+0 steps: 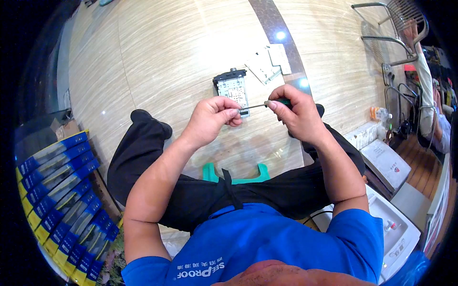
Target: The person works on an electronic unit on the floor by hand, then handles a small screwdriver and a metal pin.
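Observation:
My right hand is closed around the dark green handle of a screwdriver, whose thin shaft points left. At the shaft's tip, the fingers of my left hand are pinched together; whether they also hold something small is hidden. Just beyond and partly behind my left fingers, a metal car-stereo-like unit with a black front edge lies on the tiled floor. To its upper right are flat metal plates on the floor.
A green stool shows between the legs. Blue and yellow packages are stacked at left. Metal chairs stand at upper right, with a seated person. Bottles, a white box and a white water dispenser are at right.

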`<move>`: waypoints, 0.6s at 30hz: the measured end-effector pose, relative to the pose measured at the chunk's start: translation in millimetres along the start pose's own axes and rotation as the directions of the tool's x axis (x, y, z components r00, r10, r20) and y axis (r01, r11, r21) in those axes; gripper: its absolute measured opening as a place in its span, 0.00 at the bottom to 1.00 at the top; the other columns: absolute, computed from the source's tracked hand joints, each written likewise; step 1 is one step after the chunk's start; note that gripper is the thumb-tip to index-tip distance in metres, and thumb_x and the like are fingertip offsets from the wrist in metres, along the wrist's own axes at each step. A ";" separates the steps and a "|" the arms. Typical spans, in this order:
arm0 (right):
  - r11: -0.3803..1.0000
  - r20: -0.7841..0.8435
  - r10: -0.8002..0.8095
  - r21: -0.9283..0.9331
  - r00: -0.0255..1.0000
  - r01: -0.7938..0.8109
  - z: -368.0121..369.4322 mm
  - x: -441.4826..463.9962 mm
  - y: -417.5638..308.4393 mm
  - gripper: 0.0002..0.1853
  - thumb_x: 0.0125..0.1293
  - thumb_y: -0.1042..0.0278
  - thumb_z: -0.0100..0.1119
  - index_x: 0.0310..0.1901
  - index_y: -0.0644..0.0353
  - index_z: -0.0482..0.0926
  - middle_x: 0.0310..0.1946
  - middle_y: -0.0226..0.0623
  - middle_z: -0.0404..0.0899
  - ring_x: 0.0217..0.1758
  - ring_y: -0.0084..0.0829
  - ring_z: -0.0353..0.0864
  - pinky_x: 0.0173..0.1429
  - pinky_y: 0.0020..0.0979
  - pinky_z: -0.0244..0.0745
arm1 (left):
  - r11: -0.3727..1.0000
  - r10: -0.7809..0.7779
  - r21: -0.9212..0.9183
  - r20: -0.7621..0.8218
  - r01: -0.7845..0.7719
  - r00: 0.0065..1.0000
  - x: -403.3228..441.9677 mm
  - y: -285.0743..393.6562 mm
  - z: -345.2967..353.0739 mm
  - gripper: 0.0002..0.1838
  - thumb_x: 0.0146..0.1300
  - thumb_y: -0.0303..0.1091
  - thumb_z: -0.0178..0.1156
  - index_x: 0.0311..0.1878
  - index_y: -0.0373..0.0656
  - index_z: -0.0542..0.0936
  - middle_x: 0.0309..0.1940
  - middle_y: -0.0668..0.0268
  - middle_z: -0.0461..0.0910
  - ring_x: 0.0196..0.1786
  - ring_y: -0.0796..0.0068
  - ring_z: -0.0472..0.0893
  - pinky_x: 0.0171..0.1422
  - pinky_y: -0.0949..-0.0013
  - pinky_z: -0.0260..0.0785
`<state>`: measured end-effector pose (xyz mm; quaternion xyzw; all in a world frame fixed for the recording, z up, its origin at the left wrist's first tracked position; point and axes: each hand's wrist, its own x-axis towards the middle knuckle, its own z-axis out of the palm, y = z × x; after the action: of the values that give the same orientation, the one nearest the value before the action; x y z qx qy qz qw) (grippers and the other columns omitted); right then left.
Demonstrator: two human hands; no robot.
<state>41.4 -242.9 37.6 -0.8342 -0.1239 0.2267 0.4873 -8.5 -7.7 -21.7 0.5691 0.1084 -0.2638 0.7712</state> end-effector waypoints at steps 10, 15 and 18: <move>0.975 0.140 0.154 0.139 0.978 -0.174 -6.2 -1.0 -8.6 0.10 0.67 0.69 0.63 0.44 0.65 0.77 0.27 0.33 0.79 0.28 0.21 0.77 0.32 0.26 0.74 | 0.998 0.019 0.055 0.026 -0.021 0.999 2.0 -5.5 -2.4 0.06 0.69 0.23 0.57 0.46 0.33 0.80 0.36 0.60 0.84 0.39 0.72 0.84 0.47 0.69 0.80; 0.965 0.153 0.207 0.131 0.966 -0.227 -6.1 0.9 -11.4 0.10 0.67 0.67 0.64 0.44 0.65 0.78 0.25 0.31 0.78 0.26 0.19 0.76 0.30 0.25 0.73 | 0.995 0.010 0.104 0.026 -0.012 1.000 -1.0 -2.8 -0.2 0.07 0.69 0.23 0.57 0.46 0.32 0.80 0.36 0.60 0.84 0.39 0.72 0.85 0.48 0.69 0.80; 0.979 0.129 0.191 0.045 0.973 -0.198 -5.5 1.7 -8.0 0.11 0.67 0.67 0.64 0.46 0.64 0.79 0.26 0.32 0.79 0.27 0.20 0.76 0.32 0.26 0.74 | 0.994 0.009 0.107 0.015 -0.011 1.000 -2.5 -1.9 -0.2 0.07 0.69 0.24 0.57 0.47 0.32 0.80 0.37 0.60 0.84 0.40 0.72 0.85 0.48 0.69 0.80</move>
<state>45.7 -242.3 46.5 -0.8122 -0.0650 0.3283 0.4778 -11.6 -7.2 -22.1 0.6084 0.0856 -0.2694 0.7416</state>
